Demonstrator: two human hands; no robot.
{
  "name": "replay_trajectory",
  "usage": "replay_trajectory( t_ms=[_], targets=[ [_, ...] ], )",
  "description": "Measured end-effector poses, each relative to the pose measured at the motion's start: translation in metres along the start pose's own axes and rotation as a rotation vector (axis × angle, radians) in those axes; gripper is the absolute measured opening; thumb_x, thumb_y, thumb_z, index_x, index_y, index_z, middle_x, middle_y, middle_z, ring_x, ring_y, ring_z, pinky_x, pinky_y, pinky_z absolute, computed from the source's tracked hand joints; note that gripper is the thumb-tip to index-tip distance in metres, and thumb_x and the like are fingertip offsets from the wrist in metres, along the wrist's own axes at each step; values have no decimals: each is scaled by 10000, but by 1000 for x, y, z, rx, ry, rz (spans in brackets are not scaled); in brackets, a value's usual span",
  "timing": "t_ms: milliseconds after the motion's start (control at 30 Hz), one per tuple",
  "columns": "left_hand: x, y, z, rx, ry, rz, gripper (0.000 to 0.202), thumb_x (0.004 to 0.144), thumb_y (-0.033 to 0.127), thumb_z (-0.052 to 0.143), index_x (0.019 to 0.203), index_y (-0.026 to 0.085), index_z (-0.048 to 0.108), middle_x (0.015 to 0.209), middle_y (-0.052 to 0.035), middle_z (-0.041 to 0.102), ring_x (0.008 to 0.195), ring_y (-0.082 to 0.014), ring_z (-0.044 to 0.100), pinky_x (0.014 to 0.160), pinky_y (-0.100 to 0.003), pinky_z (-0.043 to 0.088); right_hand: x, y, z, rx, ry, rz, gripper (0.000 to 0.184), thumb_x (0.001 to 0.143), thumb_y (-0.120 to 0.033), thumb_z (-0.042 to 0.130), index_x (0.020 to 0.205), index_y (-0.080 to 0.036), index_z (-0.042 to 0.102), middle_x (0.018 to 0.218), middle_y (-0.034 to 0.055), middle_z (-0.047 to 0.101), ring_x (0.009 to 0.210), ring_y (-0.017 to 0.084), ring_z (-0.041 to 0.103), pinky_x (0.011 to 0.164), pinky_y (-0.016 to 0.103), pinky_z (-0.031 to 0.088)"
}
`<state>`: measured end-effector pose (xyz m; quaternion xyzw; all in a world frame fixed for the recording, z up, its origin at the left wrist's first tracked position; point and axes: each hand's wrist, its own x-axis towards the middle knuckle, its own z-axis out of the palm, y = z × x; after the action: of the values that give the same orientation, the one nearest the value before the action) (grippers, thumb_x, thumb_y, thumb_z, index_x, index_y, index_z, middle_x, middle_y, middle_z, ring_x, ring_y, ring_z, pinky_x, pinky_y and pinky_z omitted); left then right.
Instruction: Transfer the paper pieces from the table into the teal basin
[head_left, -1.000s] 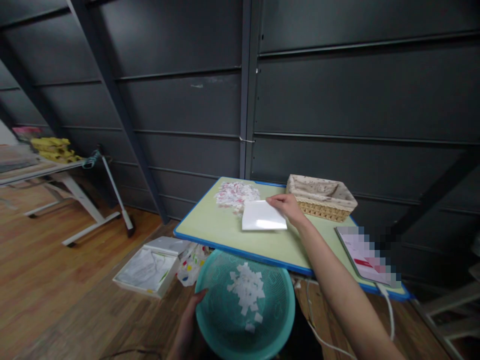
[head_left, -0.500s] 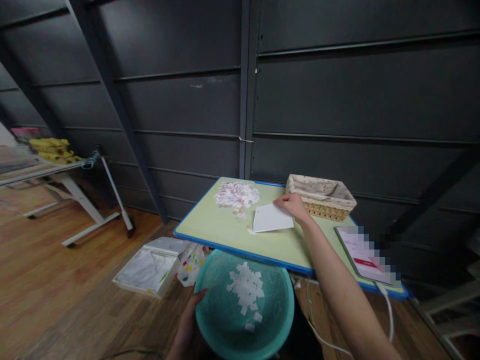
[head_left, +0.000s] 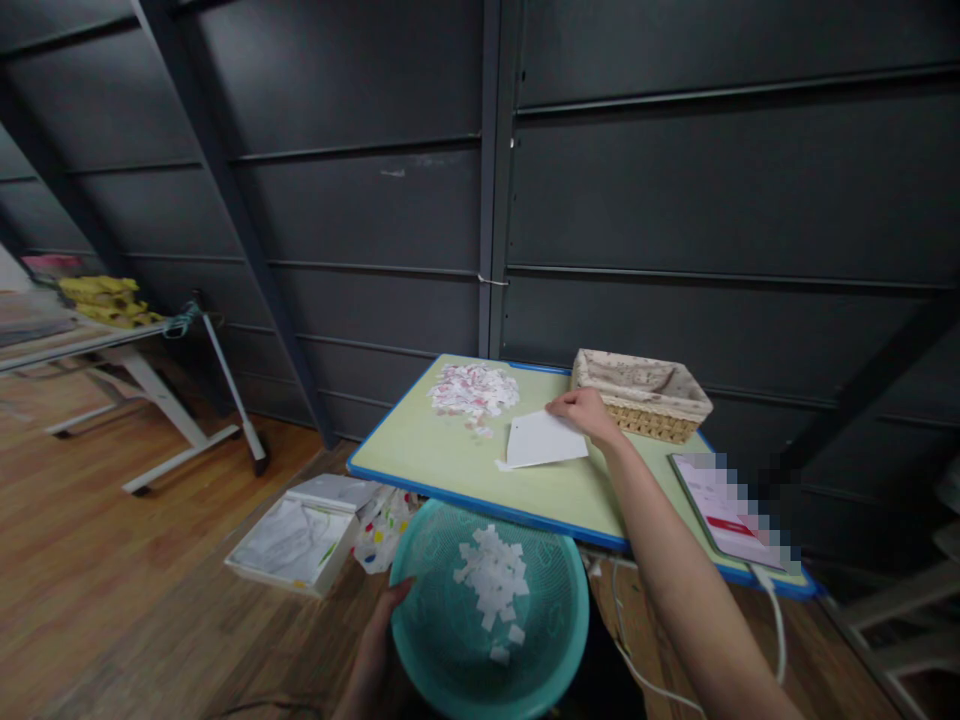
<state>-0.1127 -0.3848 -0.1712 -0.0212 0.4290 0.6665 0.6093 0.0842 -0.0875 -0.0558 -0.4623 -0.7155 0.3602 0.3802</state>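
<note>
My right hand [head_left: 583, 412] pinches the upper right edge of a white card [head_left: 544, 440] on the light green table [head_left: 420, 450]. The card is slightly tilted, and a small white scrap pokes out at its lower left corner. With my left hand [head_left: 384, 618] I grip the rim of a teal plastic basket [head_left: 420, 660], held below the table's front edge; only part of that hand shows. Several small white paper pieces [head_left: 493, 575] lie in the basket. Left of the card, a heap of paper scraps [head_left: 474, 388], white with pinkish bits, covers the table's far left.
A cloth-lined wicker basket [head_left: 652, 420] stands at the table's back right. A tablet [head_left: 724, 520] with a white cable [head_left: 776, 610] lies at the right end. On the floor at left sits a white box [head_left: 296, 550]. A dark panelled wall [head_left: 375, 200] rises behind.
Almost nothing differs. The card's near left edge has dropped very slightly toward the table; both hands keep their places.
</note>
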Motion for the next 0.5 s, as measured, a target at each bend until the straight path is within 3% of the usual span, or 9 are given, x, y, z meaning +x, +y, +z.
replay_trajectory(
  t_ms=[133, 300, 500],
  targets=[
    [-1, 0, 1, -20, 7, -26, 694, 801, 309, 644, 1384, 8, 418, 966, -171, 793, 1125, -359, 636, 1038, -505, 427, 4, 7, 4, 34, -20, -47, 348, 603, -437, 649, 630, -100, 729, 530, 36, 596, 487, 122, 438, 452, 245, 264],
    [-1, -2, -2, -1, 0, 4, 608, 785, 306, 662, 1323, 61, 518, 1017, -156, 787, 1153, -359, 615, 1039, -497, 433, 10, 16, 8, -1, 125, -82, 389, 653, -464, 634, 703, -98, 757, 678, 91, 699, 578, 175, 547, 490, 257, 327],
    [3, -4, -5, 16, 20, 13, 656, 761, 275, 679, 1358, 77, 491, 1075, -168, 768, 1155, -356, 615, 1039, -510, 433, 11, 16, 15, -100, 214, -121, 385, 691, -441, 584, 743, -113, 779, 705, 100, 723, 627, 211, 605, 554, 279, 385]
  ],
)
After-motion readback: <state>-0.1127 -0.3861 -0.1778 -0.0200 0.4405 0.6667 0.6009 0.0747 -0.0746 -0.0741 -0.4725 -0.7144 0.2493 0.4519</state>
